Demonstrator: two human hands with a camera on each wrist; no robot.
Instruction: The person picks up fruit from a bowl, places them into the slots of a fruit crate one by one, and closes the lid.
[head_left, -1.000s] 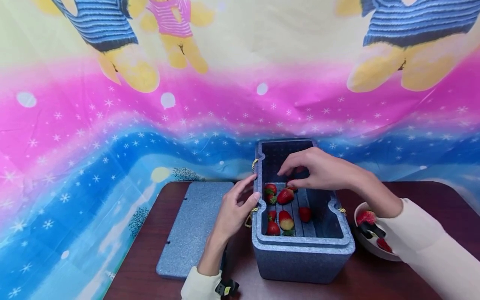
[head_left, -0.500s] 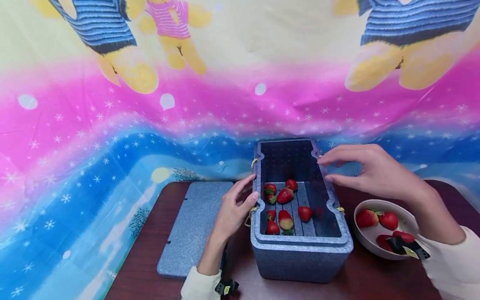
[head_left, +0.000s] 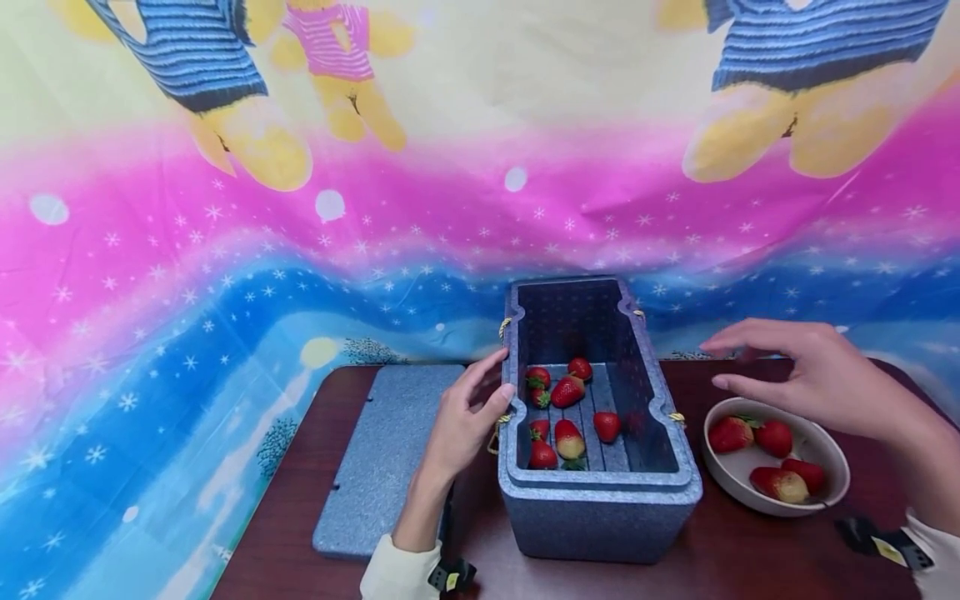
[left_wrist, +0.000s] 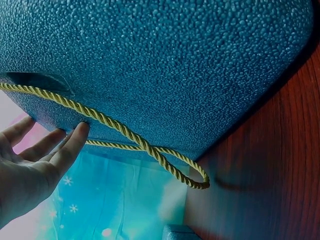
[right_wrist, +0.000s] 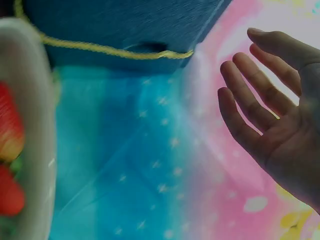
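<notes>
Touching the box (head_left: 600,521): the left hand (head_left: 461,421), fingers spread and slightly bent, fingertips against the outside of the left wall near the rim.
Right hand (head_left: 810,371): in the air over the far side of the bowl (head_left: 741,463), well to the right of the box; thumb and fingers stand wide apart, the fingers loosely curved.
Box place: uncovered, speckled blue-gray, near the middle of the table (head_left: 285,508), its long sides running toward the far edge.
Box strawberries (head_left: 567,391): eight visible on the grooved floor, most toward the left wall, one farther right by itself; some show green leaves.
Bowl place: pale and round, just beside the box's right wall, toward the table's right edge.
Bowl strawberries (head_left: 773,438): four, two at the far left side, two close together near the near rim.
Flat panel (head_left: 390,454): speckled gray-blue, lying left of the box along the table's left edge, reaching the far edge.
Yellow cord (left_wrist: 107,120): twisted, looping from the box's left wall beside the left hand.
Printed cloth (head_left: 420,208): pink and blue with white snowflakes, behind the table's far edge.
</notes>
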